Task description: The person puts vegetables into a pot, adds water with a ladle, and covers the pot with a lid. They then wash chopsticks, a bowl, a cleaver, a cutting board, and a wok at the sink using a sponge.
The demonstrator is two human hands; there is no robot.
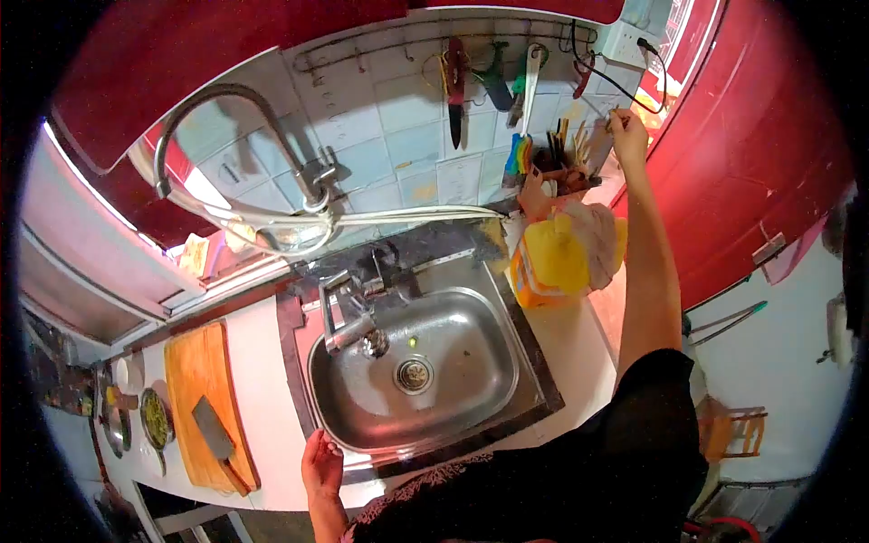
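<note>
High at the upper right, my right hand (628, 136) is closed in a pinch beside the utensil holder (572, 179). What its fingers grip is too small to make out. Below that hand, several thin sticks and dark handles stand upright in the holder. My left hand (323, 463) is low, by the front left corner of the steel sink (453, 398). Its fingers are loosely curled in, with nothing seen in them. A small green scrap (414, 343) lies in the sink near the drain (414, 374).
A cleaver (213, 428) lies on the wooden cutting board (192, 362) at left, beside a dish of chopped greens (157, 419). The faucet (348, 317) reaches over the sink. A yellow-orange package (549, 262) stands right of it. Knife (454, 95) and tools hang on the wall.
</note>
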